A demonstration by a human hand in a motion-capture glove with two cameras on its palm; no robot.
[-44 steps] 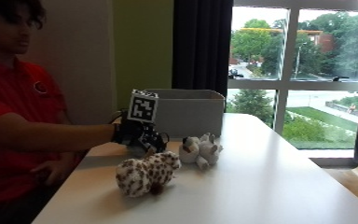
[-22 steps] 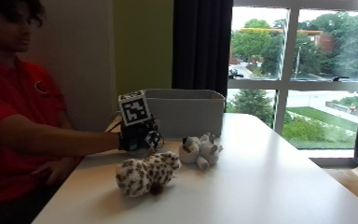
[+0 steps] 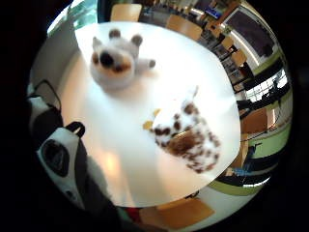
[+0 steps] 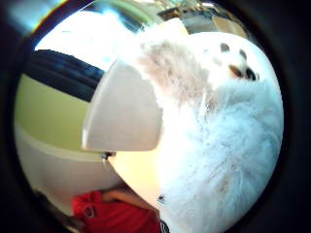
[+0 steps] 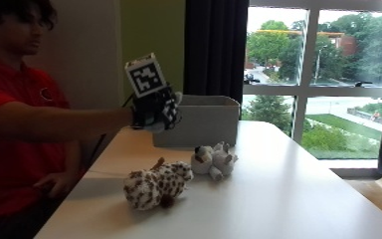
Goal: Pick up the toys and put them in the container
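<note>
So the fingers of the gloved right hand [image 5: 154, 110] are curled around a fluffy white plush toy [image 4: 228, 160]. You can see a bit of pale fur poking out under the glove in the outside view, and the thumb side palm view is mostly filled with white fur, so it's right up against the palm. The hand is raised off the bench [image 5: 297, 199], in front of the near wall of the grey container [image 5: 201, 119], about level with its rim. Can't tell if it's touching the container or just hanging in front of it.

Two more toys sit on the bench, well below the hand. A spotted brown-and-white plush [image 5: 156, 183] sits closest to the front edge, and just beside it, a bit farther back, is a small grey-and-white plush [image 5: 213, 159]. Both show up in the little finger side palm view too, lying apart on the white top.

The container stands at the back of the bench near the window.
</note>
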